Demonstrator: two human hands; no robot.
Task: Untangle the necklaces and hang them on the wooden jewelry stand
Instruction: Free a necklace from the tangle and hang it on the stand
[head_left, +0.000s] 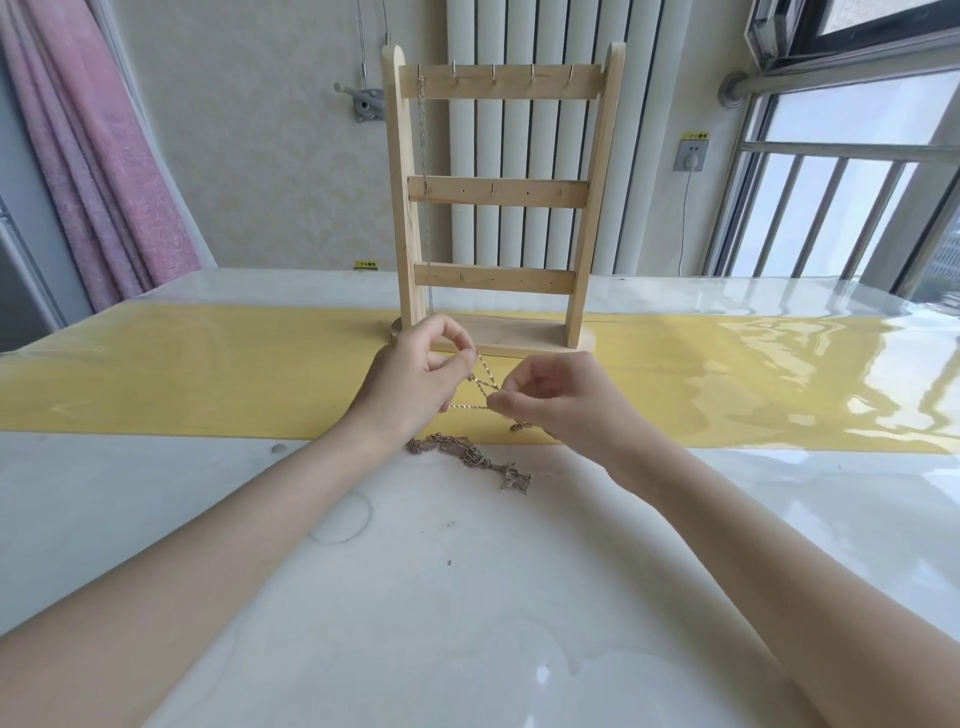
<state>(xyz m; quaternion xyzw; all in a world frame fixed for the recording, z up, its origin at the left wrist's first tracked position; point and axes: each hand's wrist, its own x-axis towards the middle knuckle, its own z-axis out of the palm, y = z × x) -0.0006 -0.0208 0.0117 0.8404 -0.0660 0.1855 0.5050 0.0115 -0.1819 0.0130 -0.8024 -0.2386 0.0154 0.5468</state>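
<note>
Holding a thin silver chain stretched between both hands, I see it at the centre of the frame, just above the yellow strip of the table. My left hand has its fingers curled, pinching the chain near the thumb and fingertips; my right hand pinches the other side, fingers curled narrow around it. The strands cross between the two hands, forming a small triangle.

Just below the hands, towards the lower centre, a tangled heap of necklaces lies on the pale tabletop, touching the edge of the yellow strip. I cannot tell whether the held chain joins that heap.

The wooden jewelry stand rises upright in the upper centre, just behind my hands. One hung chain drops from the leftmost hook on its top bar, running down the left side.

In the upper left hangs a pink curtain; a window fills the upper right.
</note>
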